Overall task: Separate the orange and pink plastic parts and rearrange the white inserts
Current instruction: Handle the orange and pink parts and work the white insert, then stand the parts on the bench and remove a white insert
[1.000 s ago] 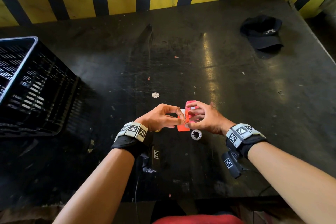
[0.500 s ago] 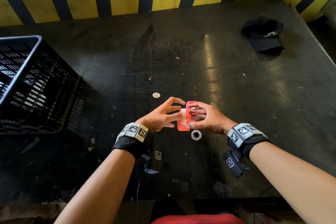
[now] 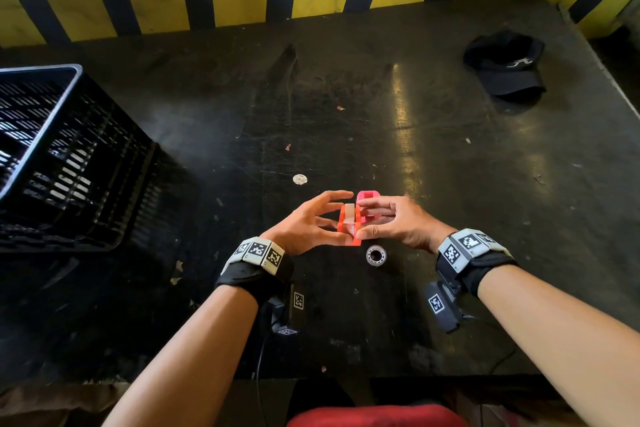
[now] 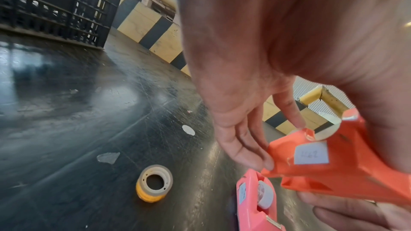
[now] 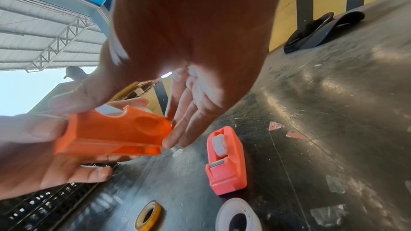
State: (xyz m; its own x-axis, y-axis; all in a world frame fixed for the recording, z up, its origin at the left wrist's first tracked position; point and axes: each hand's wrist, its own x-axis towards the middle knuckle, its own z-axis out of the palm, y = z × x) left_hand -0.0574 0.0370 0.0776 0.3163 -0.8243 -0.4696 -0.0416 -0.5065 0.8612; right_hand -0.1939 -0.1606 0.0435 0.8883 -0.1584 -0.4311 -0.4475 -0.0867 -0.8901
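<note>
Both hands hold the orange part (image 3: 349, 225) above the tabletop (image 3: 450, 184): my left hand (image 3: 304, 225) pinches its near end, my right hand (image 3: 394, 222) pinches it between thumb and straight fingers. Its white insert (image 5: 135, 109) could pop out and roll if I squeeze harder. Just beyond, the pink part (image 5: 225, 161) stands with its own white insert seated inside. Whether the crate (image 3: 59, 156) holds anything, I can't tell
</note>
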